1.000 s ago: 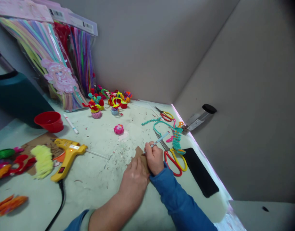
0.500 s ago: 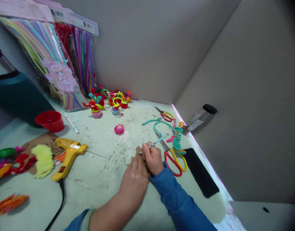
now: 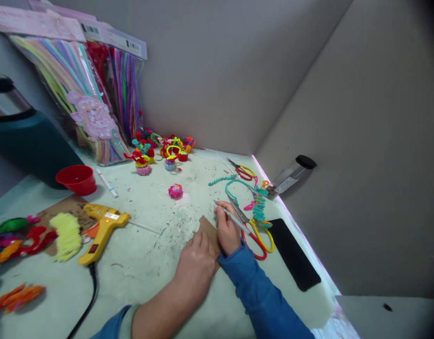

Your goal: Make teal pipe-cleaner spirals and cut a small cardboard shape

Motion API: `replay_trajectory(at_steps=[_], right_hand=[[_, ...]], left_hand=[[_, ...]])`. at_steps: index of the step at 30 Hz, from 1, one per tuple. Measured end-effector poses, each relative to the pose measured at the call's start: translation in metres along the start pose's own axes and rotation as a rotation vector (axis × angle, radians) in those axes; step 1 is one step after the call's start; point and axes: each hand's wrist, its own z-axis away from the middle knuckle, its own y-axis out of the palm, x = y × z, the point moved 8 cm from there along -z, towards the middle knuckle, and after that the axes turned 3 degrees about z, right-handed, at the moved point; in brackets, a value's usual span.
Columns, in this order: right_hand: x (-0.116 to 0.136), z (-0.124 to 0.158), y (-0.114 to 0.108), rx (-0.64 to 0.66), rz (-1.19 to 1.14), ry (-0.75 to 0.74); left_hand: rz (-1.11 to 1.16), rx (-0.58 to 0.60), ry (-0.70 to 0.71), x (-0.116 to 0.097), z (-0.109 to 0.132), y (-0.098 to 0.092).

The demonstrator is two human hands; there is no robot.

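Note:
My left hand (image 3: 196, 264) lies flat with fingers spread on a small piece of brown cardboard (image 3: 208, 229) on the pale green table (image 3: 139, 263). My right hand (image 3: 227, 230), in a blue sleeve, pinches a thin light-blue pen (image 3: 234, 219), its tip pointing up and left just beyond the cardboard's far edge. Red and yellow scissors (image 3: 254, 233) lie just right of that hand.
A yellow glue gun (image 3: 100, 230) with a black cord lies at left, beside a red bowl (image 3: 76, 179) and fuzzy yellow and coloured pieces. Pipe-cleaner packs (image 3: 96, 94) lean on the wall with small figures (image 3: 160, 153). A black phone (image 3: 294, 256) lies near the right edge.
My right hand has swung the pen round: it now lies along the hand, tip pointing up-left, and more of the cardboard shows. My left hand has stayed in place.

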Motion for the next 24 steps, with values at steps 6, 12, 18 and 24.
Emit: replay_trajectory(at_steps=[6,12,18,24], right_hand=[[-0.003,-0.004,0.007,0.056,0.044,-0.078],[-0.003,-0.002,0.008,0.053,0.044,-0.109],[0.006,-0.003,0.008,0.122,0.171,-0.231],[0.004,-0.018,0.007,0.319,0.672,-0.32]], left_hand=[[0.135,0.019,-0.125,0.034,-0.016,-0.026],[0.18,0.176,0.081,0.039,-0.04,-0.024],[0.114,0.314,0.035,0.039,-0.049,-0.023],[0.368,0.411,-0.151,0.052,-0.028,-0.027]])
